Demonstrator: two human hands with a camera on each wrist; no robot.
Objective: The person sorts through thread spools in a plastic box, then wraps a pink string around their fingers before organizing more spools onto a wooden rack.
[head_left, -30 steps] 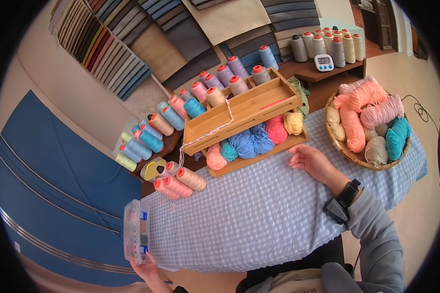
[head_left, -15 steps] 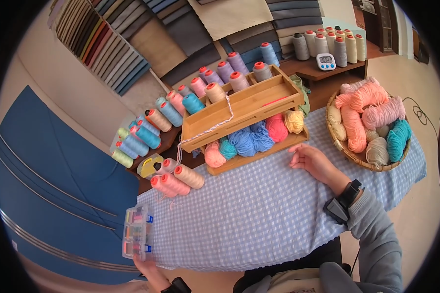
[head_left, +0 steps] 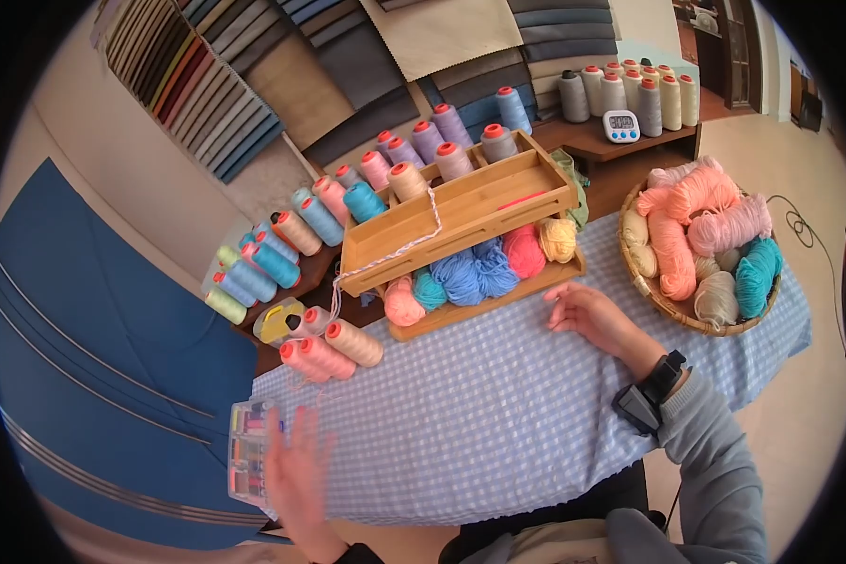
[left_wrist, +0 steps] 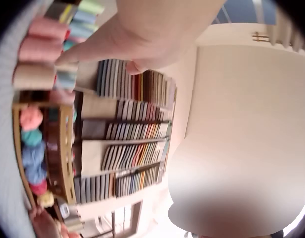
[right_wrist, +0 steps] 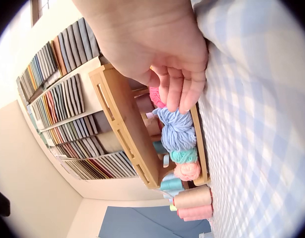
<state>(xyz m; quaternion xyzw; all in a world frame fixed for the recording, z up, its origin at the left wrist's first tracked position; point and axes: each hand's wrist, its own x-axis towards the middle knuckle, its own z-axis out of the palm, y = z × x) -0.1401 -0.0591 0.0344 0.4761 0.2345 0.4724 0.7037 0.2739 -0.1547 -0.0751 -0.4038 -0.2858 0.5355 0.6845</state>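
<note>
My left hand (head_left: pixel 296 479) is blurred and raised beside a clear plastic box (head_left: pixel 244 451), fingers spread and holding nothing. The box lies at the table's left edge with small colourful items in its compartments, and the hand covers part of its right side. My right hand (head_left: pixel 587 318) rests on the blue checked tablecloth (head_left: pixel 461 414), its fingers loosely curled around nothing. It lies just in front of a two-tier wooden rack (head_left: pixel 367 273). In the right wrist view the fingertips overlap the blue yarn (right_wrist: pixel 176 131) on the lower tier.
Several pink and beige thread cones (head_left: pixel 352 343) stand left of the rack, near a yellow-and-clear container (head_left: pixel 277 322). A wicker basket (head_left: pixel 663 305) of yarn skeins sits at the right. Behind are a white digital timer (head_left: pixel 621 126) and more thread cones.
My left hand has let go of the clear box and moved up and right over the cloth. The box has gone from tilted to lying flat. My right hand stays in place.
</note>
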